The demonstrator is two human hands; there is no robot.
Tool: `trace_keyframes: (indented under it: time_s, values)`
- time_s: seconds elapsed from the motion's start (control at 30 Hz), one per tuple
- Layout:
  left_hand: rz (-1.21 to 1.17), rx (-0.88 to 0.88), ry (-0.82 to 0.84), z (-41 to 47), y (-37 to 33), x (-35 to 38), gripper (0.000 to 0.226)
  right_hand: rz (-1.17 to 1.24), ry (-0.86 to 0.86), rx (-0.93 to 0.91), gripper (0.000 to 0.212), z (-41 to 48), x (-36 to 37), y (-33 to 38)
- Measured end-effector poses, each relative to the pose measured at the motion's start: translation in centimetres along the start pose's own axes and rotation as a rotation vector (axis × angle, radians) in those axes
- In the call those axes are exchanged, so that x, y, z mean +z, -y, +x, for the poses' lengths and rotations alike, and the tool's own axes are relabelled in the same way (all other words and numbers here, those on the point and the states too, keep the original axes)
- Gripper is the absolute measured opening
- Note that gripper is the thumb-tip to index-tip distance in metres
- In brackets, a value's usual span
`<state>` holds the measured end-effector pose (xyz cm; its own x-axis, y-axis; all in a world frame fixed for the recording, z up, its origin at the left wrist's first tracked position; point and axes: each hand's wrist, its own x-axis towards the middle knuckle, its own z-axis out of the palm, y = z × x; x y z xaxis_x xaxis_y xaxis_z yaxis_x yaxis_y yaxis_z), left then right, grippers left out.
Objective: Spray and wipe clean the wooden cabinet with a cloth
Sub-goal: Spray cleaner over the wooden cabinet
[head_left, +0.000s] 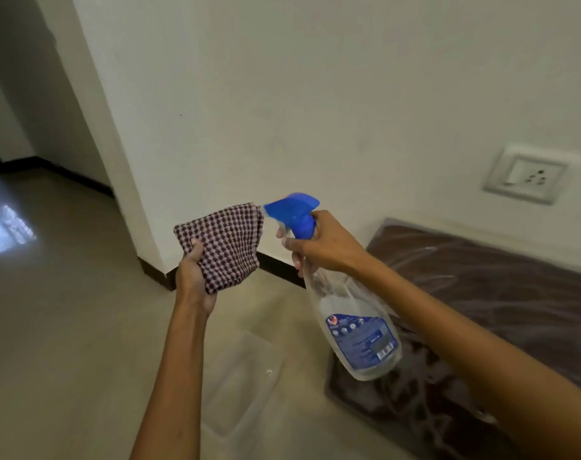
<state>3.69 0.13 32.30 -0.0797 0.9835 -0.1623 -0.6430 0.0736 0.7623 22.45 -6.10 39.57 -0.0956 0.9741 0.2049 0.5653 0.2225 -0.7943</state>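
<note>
Spray bottle (355, 313) gripped at the neck by right hand (325, 244), blue nozzle (290, 207) pointing left, almost touching checked cloth (227, 242) bunched in left hand (193, 277); no wooden cabinet in view.

One cloth (223, 244), one spray bottle (355, 313), two hands, one socket (526, 174).

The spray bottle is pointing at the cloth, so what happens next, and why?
Probably a squeeze of the trigger: the right hand grips the spray bottle with its blue nozzle almost touching the checked cloth held up by the left hand.
</note>
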Motion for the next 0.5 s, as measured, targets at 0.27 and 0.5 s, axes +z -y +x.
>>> trace_keyframes:
  time_s: [0.27, 0.5]
  values:
    - [0.004, -0.129, 0.416, -5.5, 3.3, 11.3, 0.038, -0.157, -0.287, 0.098, 0.017, -7.3, -7.1, 1.2]
    - [-0.002, -0.209, 0.546, -9.4, 5.2, 14.7, 0.036, -0.146, -0.415, 0.206, 0.026, -11.4, -9.4, 1.1]
